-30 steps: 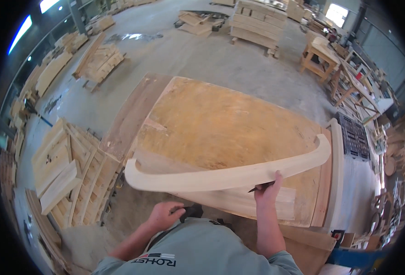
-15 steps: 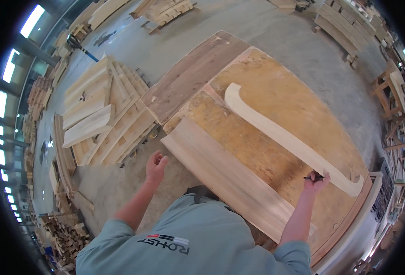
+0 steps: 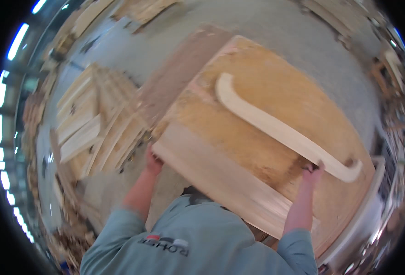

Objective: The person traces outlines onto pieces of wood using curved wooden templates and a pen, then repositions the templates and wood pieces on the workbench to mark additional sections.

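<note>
A wide pale wooden board [image 3: 220,169] lies along the near edge of the worktable [image 3: 266,160]. My left hand [image 3: 154,160] is at the board's left end, its fingers curled round the corner, though motion blurs them. Beyond the board, an S-curved pale wooden piece [image 3: 275,123] lies flat on the tabletop, its hooked ends at far left and near right. My right hand [image 3: 313,172] is closed on a dark pen [image 3: 309,167], partly hidden by the fingers and blurred. Its fingers are at the near edge of the curved piece, close to that piece's right end.
A darker brown panel [image 3: 184,68] adjoins the table at its far left. Stacked pale planks [image 3: 88,119] stand on the floor to the left. Timber offcuts [image 3: 69,243] lie at lower left. Wooden frames [image 3: 383,75] and more lumber line the right side.
My left hand has moved up to the board's left corner, where it was apart before. The right hand stays beside the curved piece with the pen. The whole view has shifted slightly.
</note>
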`<act>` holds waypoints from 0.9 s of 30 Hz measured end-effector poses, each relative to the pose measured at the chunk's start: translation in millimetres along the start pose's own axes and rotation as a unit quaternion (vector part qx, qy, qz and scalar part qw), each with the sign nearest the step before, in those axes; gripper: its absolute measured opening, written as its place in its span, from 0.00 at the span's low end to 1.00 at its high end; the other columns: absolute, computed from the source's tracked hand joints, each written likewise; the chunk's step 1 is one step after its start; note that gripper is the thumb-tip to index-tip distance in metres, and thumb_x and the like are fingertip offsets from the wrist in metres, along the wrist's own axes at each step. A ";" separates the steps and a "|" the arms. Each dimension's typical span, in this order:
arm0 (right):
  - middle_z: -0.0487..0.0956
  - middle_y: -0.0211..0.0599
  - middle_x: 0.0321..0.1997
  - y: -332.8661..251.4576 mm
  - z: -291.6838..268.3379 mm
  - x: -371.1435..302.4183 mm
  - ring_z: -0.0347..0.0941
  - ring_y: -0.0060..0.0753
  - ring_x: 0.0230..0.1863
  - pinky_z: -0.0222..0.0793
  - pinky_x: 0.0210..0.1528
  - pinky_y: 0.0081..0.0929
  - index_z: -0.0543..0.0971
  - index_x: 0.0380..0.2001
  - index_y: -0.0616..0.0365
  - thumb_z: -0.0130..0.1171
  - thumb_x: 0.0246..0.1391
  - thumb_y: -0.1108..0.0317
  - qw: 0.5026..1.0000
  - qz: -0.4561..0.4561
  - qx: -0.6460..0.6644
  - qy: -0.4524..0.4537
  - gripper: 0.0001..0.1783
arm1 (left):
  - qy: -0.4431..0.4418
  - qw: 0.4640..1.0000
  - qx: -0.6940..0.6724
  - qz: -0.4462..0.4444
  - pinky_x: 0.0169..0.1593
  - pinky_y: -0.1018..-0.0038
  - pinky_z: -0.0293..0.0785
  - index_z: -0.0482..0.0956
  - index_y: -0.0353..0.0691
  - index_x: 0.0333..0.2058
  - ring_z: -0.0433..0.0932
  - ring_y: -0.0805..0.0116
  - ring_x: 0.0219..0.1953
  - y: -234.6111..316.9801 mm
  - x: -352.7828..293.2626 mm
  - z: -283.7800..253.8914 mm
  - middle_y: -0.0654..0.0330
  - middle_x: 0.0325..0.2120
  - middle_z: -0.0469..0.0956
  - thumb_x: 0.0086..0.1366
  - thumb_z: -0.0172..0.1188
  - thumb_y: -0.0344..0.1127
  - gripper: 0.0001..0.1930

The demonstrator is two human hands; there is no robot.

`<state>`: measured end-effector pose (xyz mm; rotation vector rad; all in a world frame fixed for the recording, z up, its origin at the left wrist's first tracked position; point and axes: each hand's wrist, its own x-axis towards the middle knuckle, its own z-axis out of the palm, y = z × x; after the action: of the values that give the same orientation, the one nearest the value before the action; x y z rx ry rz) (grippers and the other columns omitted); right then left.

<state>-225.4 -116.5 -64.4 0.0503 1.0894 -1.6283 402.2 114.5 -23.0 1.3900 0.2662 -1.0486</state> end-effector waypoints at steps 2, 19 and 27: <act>0.80 0.31 0.31 7.0 -6.5 1.1 0.59 0.19 0.13 0.47 0.09 0.14 0.75 0.30 0.50 0.59 0.58 0.60 0.999 0.038 0.024 0.001 0.08 | -0.076 0.997 0.003 -0.011 0.59 0.59 0.73 0.74 0.42 0.57 0.77 0.59 0.55 0.3 -1.7 -8.3 0.59 0.53 0.78 0.69 0.44 0.64 0.33; 0.76 0.30 0.30 -0.5 4.6 -55.8 0.71 0.23 0.22 0.64 0.18 0.18 0.75 0.36 0.57 0.64 0.58 0.68 0.972 0.023 0.139 0.188 0.08 | -0.174 0.982 0.038 0.064 0.60 0.56 0.71 0.66 0.40 0.64 0.69 0.53 0.61 -22.0 -17.2 24.6 0.53 0.62 0.69 0.70 0.43 0.57 0.33; 0.83 0.48 0.28 -137.2 -172.1 -222.1 0.82 0.47 0.37 0.75 0.40 0.39 0.82 0.37 0.65 0.59 0.57 0.52 0.676 -0.245 -0.610 0.332 0.23 | -0.184 0.976 0.087 0.074 0.56 0.58 0.73 0.67 0.39 0.62 0.71 0.55 0.59 -39.1 -25.2 60.3 0.55 0.61 0.70 0.69 0.45 0.58 0.33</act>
<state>-333.0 157.1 42.0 -0.6310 2.7830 -0.9477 335.2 78.9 -17.3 1.3184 -0.2025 -1.2009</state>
